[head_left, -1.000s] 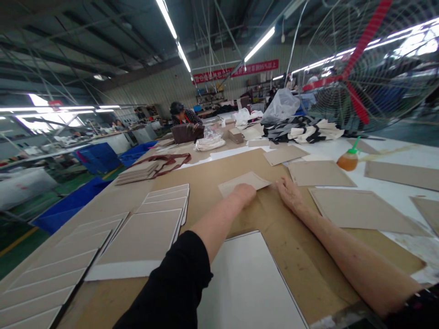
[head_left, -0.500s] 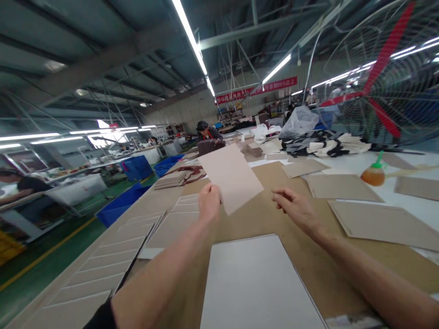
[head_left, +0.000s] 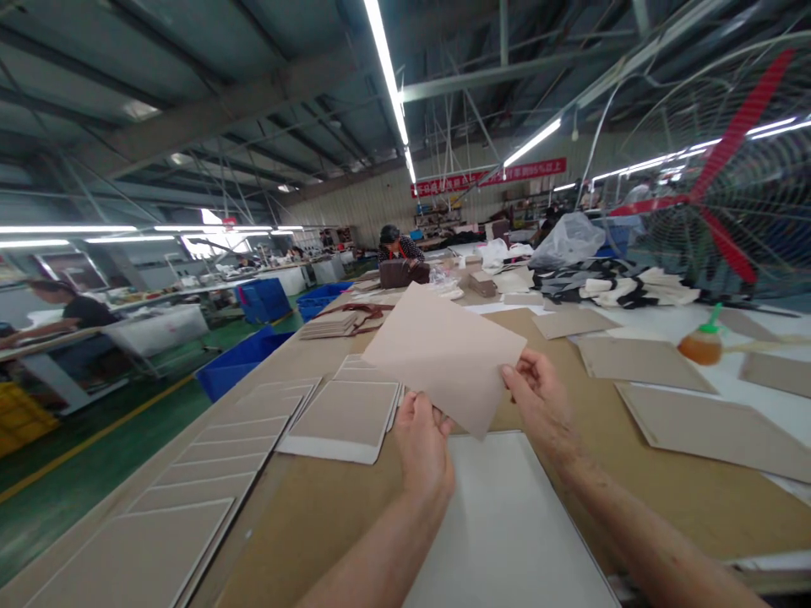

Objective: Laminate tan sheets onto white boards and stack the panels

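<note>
Stacks (head_left: 348,415) left of sheet (head_left: 443,350), bottle (head_left: 700,346) right

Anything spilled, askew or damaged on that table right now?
Possibly: a yellowish streak on the white surface beside the bottle of amber liquid. It looks like a stain, though I can't tell its source. The beige sheet held by the left hand and right hand shows no visible damage.
</note>
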{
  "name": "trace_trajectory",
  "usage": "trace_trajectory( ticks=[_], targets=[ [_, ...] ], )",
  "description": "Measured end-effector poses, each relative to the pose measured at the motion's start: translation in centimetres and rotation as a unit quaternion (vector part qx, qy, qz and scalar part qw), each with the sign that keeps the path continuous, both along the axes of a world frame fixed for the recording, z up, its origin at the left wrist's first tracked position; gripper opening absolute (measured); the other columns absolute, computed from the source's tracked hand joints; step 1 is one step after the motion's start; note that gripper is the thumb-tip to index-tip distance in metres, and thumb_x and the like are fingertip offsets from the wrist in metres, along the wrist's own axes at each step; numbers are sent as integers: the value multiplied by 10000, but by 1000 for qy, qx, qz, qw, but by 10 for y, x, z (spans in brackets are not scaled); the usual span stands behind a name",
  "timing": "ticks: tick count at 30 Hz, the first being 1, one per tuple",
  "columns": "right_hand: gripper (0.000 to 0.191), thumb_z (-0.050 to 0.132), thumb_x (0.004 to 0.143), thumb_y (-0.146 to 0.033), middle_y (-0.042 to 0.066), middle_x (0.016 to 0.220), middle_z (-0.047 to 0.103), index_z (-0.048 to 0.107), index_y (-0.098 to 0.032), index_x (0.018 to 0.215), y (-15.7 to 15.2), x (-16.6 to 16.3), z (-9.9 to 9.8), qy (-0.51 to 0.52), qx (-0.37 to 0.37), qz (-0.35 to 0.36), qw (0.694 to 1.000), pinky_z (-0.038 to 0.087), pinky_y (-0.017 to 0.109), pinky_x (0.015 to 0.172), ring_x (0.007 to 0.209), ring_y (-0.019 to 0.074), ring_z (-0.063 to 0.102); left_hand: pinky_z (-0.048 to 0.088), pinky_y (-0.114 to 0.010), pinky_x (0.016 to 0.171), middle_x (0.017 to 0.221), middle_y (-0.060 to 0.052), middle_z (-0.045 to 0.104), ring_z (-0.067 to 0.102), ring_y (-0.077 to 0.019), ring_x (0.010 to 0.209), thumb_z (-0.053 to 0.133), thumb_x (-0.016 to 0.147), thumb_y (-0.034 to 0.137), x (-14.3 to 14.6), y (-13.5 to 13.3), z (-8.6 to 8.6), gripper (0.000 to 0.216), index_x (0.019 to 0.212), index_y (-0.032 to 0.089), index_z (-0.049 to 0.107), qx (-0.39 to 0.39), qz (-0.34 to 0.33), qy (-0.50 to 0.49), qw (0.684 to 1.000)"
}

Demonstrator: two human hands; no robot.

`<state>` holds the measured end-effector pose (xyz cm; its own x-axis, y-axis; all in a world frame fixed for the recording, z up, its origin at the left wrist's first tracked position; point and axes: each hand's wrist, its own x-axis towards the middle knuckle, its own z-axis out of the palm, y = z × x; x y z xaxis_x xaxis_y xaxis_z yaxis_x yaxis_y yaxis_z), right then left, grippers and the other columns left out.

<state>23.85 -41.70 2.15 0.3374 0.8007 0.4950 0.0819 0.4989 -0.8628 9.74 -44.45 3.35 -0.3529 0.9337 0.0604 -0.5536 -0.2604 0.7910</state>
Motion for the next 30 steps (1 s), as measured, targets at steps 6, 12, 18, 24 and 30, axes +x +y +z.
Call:
trace_trajectory(
  ticks=[6, 12, 18, 24, 30],
  targets=[
    [350, 693, 778, -475, 14, 806, 629, 611, -210, 991, -8, 16, 16, 70, 27, -46, 996, 465, 278, 565, 655, 160, 557, 550, -282, 658, 939, -47, 697, 686, -179, 798, 712, 741, 401, 0, -28, -6, 297, 873, 205, 533, -2, -79, -3, 997],
    [436, 872, 588, -441, 19, 763, 665, 687, -240, 929, -27, 64, 4, 138, -77, 30, 987, 428, 255, 473, 576, 155, 554, 541, -250, 620, 1251, -43, 623, 691, -167, 860, 627, 840, 573, -58, -28, -15, 450, 1174, 273, 603, -7, 18, 71, 997],
    [543, 910, 564, -464, 42, 765, 708, 684, -248, 1009, -63, 65, -30, 130, -197, 85, 968, 484, 268, 475, 603, 196, 625, 545, -260, 705, 1045, -61, 760, 696, -188, 841, 824, 714, 511, -79, -46, -25, 574, 1199, 226, 711, -72, -38, 190, 978],
    [544, 888, 581, -532, 34, 752, 684, 717, -255, 1016, -85, 54, -63, 122, -271, 73, 952, 481, 272, 453, 567, 188, 600, 535, -243, 670, 979, -45, 759, 687, -172, 787, 754, 774, 560, -75, -74, -50, 511, 1162, 229, 732, -126, 19, 179, 975],
    [430, 756, 698, -613, 65, 1001, 681, 788, -326, 1016, -97, 56, -77, -79, -217, -42, 972, 559, 331, 659, 903, 262, 648, 514, -291, 849, 1092, -45, 746, 661, -232, 1016, 743, 791, 487, -85, -76, -62, 341, 1049, 267, 783, -120, 16, 351, 929]
  ],
)
